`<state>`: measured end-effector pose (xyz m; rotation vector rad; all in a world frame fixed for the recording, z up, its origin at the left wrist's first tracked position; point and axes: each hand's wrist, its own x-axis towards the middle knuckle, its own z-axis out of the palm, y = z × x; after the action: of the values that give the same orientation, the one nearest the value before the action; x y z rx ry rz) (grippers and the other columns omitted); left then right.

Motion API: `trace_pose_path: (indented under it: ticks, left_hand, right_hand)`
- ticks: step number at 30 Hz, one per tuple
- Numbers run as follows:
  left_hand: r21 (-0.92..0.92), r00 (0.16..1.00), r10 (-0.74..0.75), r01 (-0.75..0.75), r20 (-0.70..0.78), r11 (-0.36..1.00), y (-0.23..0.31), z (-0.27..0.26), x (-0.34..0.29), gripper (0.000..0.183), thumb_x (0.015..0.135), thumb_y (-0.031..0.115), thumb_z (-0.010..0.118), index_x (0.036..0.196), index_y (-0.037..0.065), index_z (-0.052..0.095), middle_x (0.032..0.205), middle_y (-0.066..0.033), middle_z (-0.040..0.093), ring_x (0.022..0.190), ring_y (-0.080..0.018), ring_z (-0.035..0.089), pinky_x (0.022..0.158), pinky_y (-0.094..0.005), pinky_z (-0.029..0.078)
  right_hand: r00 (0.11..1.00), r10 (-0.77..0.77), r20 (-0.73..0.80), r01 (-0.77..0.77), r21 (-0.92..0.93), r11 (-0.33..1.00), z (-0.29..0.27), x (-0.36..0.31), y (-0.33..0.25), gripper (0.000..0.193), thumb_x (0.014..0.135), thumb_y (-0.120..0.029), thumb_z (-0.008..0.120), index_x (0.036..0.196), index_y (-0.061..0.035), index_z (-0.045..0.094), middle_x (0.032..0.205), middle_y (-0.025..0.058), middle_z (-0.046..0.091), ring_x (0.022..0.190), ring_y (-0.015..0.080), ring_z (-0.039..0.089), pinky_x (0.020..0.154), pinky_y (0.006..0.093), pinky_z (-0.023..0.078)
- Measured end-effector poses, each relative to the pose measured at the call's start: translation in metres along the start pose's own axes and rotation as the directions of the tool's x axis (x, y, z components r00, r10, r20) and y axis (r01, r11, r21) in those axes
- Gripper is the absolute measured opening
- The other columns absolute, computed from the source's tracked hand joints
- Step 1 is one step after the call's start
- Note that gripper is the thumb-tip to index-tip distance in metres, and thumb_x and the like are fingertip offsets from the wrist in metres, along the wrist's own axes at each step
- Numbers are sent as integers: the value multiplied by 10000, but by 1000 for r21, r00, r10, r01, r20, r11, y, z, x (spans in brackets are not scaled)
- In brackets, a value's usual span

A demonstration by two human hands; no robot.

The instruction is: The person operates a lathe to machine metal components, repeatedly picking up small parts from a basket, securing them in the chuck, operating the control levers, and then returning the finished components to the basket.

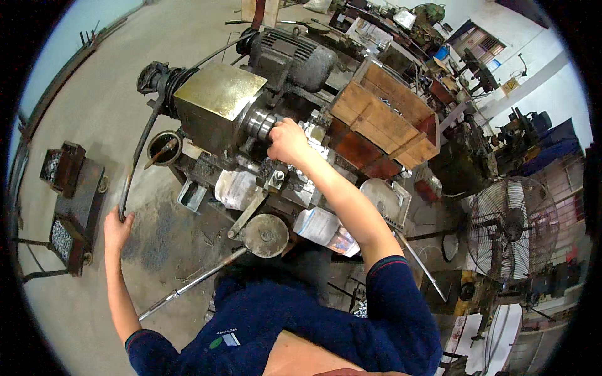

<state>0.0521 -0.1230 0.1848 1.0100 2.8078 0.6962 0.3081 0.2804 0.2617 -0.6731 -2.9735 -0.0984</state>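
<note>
My left hand (117,229) is wrapped round the lower end of a long dark lever (143,141), which runs up to the left end of a small lathe. At the other end of the headstock (216,91), with its worn brass-coloured top, a shiny steel spindle nose (257,123) sticks out. My right hand (290,143) is at the face of that spindle nose, fingers curled in. Whatever the fingers pinch there is hidden by the hand. Below it lie the metal slide parts (276,180) and a round steel handwheel disc (266,235).
An electric motor (291,59) stands behind the headstock. A wooden box (385,113) sits to the right, a large fan (511,229) beyond. On the left are trays of small metal parts (61,241) and a round pot with a brush (165,148). A long rod (194,282) slants near my body.
</note>
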Motion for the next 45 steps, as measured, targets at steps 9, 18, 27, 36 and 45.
trace_pose_path:
  ticks: [9, 18, 27, 36, 45]
  left_hand:
    - [686, 979, 174, -52, -109, 726, -128, -47, 111, 206, 705, 63, 563, 909, 39, 566, 709, -157, 603, 701, -306, 614, 633, -414, 492]
    - [36, 813, 234, -255, -533, 966, -75, 4, 115, 294, 774, 168, 613, 1016, 2, 596, 926, -172, 626, 841, -292, 606, 731, -367, 469]
    - [136, 907, 253, -313, 336, 940, 16, 232, 84, 460, 720, 315, 679, 1080, 48, 576, 882, -165, 633, 816, -309, 616, 676, -399, 479]
    - [477, 844, 274, -496, 462, 725, 41, 197, 112, 293, 721, 302, 659, 953, 129, 610, 835, -95, 628, 834, -290, 611, 681, -418, 487]
    - [280, 917, 52, -175, 396, 944, -81, 191, 63, 389, 711, 306, 653, 1020, 72, 624, 869, -160, 650, 770, -306, 635, 703, -392, 499]
  right_hand:
    - [987, -26, -160, 45, 120, 992, 20, 7, 14, 207, 485, -217, 628, 582, -35, 608, 653, 110, 581, 739, 317, 543, 690, 382, 462]
    - [899, -72, -431, 180, 214, 960, -34, -53, 12, 354, 516, -162, 637, 842, -25, 644, 999, 123, 583, 924, 310, 506, 819, 375, 432]
    - [862, 389, -326, -309, 273, 911, -40, -252, 81, 335, 538, -124, 627, 859, -29, 647, 954, 130, 609, 904, 312, 545, 808, 373, 455]
    - [398, 917, -34, -910, -141, 390, 30, -477, 176, 445, 594, -205, 668, 1015, -69, 620, 997, 118, 622, 959, 298, 560, 855, 388, 436]
    - [37, 988, 147, -972, -225, 69, 77, -563, 117, 376, 570, -211, 667, 883, -28, 570, 853, 193, 622, 795, 368, 601, 720, 426, 492]
